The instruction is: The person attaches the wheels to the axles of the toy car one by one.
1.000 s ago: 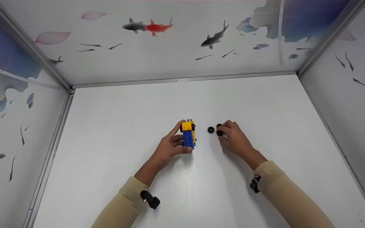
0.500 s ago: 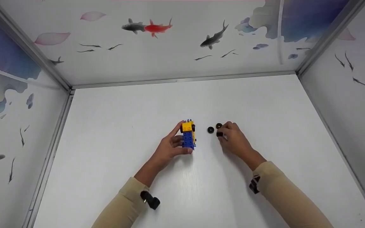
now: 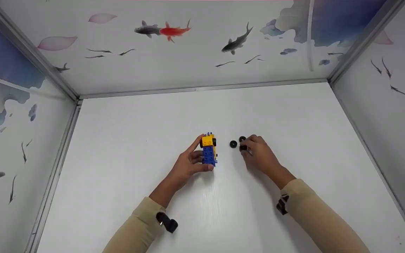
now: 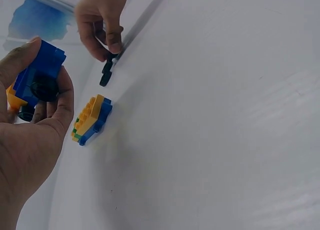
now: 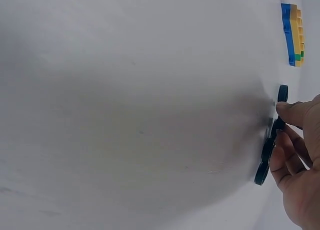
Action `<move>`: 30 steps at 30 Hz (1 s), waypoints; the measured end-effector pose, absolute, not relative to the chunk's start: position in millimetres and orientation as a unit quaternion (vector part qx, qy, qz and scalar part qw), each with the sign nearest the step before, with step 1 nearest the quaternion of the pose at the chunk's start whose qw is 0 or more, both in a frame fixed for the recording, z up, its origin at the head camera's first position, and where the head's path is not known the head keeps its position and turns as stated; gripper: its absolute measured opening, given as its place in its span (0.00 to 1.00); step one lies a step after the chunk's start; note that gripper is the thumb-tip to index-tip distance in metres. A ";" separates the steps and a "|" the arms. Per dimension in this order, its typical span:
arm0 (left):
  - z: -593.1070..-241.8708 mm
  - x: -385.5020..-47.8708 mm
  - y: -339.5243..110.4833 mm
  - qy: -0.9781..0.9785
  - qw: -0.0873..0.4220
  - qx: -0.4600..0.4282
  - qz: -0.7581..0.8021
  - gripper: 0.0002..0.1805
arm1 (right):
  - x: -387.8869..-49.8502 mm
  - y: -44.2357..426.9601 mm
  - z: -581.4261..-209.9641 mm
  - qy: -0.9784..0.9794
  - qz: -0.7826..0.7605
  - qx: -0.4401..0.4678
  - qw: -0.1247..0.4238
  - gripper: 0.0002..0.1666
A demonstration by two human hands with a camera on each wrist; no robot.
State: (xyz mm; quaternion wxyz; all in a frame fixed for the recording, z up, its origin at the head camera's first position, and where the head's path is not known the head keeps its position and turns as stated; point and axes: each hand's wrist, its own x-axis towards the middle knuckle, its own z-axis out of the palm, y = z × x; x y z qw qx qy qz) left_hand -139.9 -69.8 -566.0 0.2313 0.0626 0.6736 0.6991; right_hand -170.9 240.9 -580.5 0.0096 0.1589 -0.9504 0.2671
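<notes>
My left hand [image 3: 185, 168] grips a blue and yellow block vehicle [image 3: 208, 151] with black wheels, thumb at its near end. In the left wrist view this vehicle [image 4: 44, 65] is raised above the table. My right hand [image 3: 263, 154] pinches a small black wheel [image 3: 243, 148] between thumb and fingers, low over the table. Beside those fingers lie two more wheels, one to the left [image 3: 233, 144] and one just beyond [image 3: 242, 139]. The right wrist view shows the thumb and fingers on a wheel [image 5: 279, 124], with other wheels [image 5: 267, 150] close by.
A yellow, blue and green block piece [image 4: 92, 119] lies on the white table [image 3: 146, 119], beyond the held vehicle in the left wrist view. Painted panels [image 3: 202, 70] stand along the table's back and both sides.
The wheel in my right fingers has tilted, its round face turning from view, and shifted slightly. My left hand and the vehicle have stayed nearly still.
</notes>
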 end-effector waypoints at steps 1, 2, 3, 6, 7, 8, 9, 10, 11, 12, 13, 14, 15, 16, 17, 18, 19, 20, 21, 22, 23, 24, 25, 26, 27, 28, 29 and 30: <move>-566.1 -139.9 -69.8 0.675 0.231 0.062 0.698 0.63 | -171.1 240.7 -579.9 -0.949 0.271 0.160 0.011 0.16; -566.3 -140.0 -69.8 0.675 0.231 0.061 0.698 0.63 | -171.1 240.4 -579.2 -0.948 0.275 0.161 0.012 0.16; -566.4 -140.1 -69.7 0.676 0.232 0.060 0.697 0.63 | -171.3 240.0 -578.6 -0.946 0.280 0.162 0.014 0.16; -566.7 -140.1 -69.7 0.676 0.231 0.061 0.697 0.64 | -171.4 239.3 -577.7 -0.941 0.296 0.165 0.019 0.17; -566.8 -140.1 -69.7 0.676 0.231 0.061 0.697 0.64 | -171.2 239.0 -577.5 -0.939 0.301 0.164 0.019 0.18; -566.8 -140.0 -69.6 0.676 0.231 0.061 0.697 0.64 | -171.1 238.7 -577.4 -0.938 0.306 0.163 0.019 0.19; -566.9 -139.9 -69.4 0.676 0.231 0.060 0.697 0.64 | -171.0 238.5 -577.4 -0.937 0.311 0.161 0.019 0.19; -567.1 -139.9 -69.3 0.676 0.232 0.059 0.697 0.63 | -170.7 238.1 -577.3 -0.935 0.315 0.159 0.018 0.20; -567.6 -140.1 -69.2 0.676 0.232 0.057 0.697 0.63 | -170.5 237.7 -577.0 -0.934 0.320 0.156 0.016 0.21; -568.0 -140.3 -69.1 0.676 0.232 0.056 0.697 0.63 | -170.2 237.1 -576.5 -0.933 0.325 0.154 0.015 0.22; -568.3 -140.4 -69.0 0.676 0.233 0.054 0.697 0.63 | -170.0 236.2 -575.7 -0.932 0.329 0.153 0.016 0.22; -568.6 -140.5 -69.0 0.676 0.233 0.052 0.697 0.63 | -169.7 235.3 -574.9 -0.931 0.332 0.153 0.017 0.23; -568.8 -140.6 -68.9 0.676 0.234 0.052 0.697 0.63 | -169.4 234.4 -574.1 -0.930 0.334 0.154 0.019 0.23; -569.0 -140.8 -68.8 0.675 0.234 0.052 0.697 0.63 | -169.0 233.4 -573.5 -0.929 0.336 0.155 0.022 0.23; -569.0 -140.8 -68.7 0.674 0.235 0.054 0.699 0.63 | -168.8 232.3 -572.6 -0.927 0.339 0.158 0.025 0.23; -568.9 -140.7 -68.6 0.672 0.235 0.054 0.700 0.64 | -168.5 231.0 -571.5 -0.926 0.340 0.162 0.029 0.23; -568.7 -140.6 -68.5 0.671 0.236 0.054 0.701 0.64 | -168.2 229.7 -570.9 -0.925 0.340 0.166 0.032 0.23; -568.6 -140.6 -68.4 0.670 0.237 0.054 0.702 0.64 | -167.9 228.5 -570.0 -0.924 0.341 0.170 0.036 0.23; -568.7 -140.7 -68.3 0.669 0.237 0.055 0.702 0.64 | -167.6 227.2 -569.0 -0.923 0.341 0.173 0.039 0.23; -568.7 -140.6 -68.2 0.669 0.237 0.055 0.703 0.64 | -167.3 225.7 -567.8 -0.922 0.342 0.175 0.040 0.23; -568.7 -140.6 -68.1 0.668 0.238 0.054 0.703 0.64 | -167.0 224.3 -566.6 -0.922 0.342 0.178 0.041 0.22; -569.0 -140.7 -68.0 0.669 0.238 0.053 0.702 0.64 | -166.6 222.9 -565.4 -0.921 0.343 0.179 0.041 0.22; -569.4 -140.9 -68.0 0.670 0.239 0.053 0.701 0.65 | -166.3 221.5 -564.4 -0.920 0.346 0.179 0.039 0.22; -569.7 -141.1 -67.9 0.670 0.240 0.053 0.700 0.65 | -165.9 220.0 -562.9 -0.919 0.350 0.179 0.037 0.22; -570.1 -141.3 -67.8 0.670 0.240 0.053 0.700 0.65 | -165.5 218.7 -561.6 -0.917 0.355 0.178 0.034 0.21; -570.4 -141.4 -67.8 0.670 0.241 0.053 0.700 0.66 | -165.0 217.2 -560.6 -0.915 0.360 0.179 0.032 0.21; -570.7 -141.5 -67.8 0.671 0.242 0.053 0.699 0.66 | -164.6 215.9 -559.7 -0.913 0.365 0.180 0.030 0.20; -570.9 -141.6 -67.8 0.671 0.242 0.053 0.699 0.66 | -164.3 214.7 -558.9 -0.911 0.370 0.181 0.028 0.20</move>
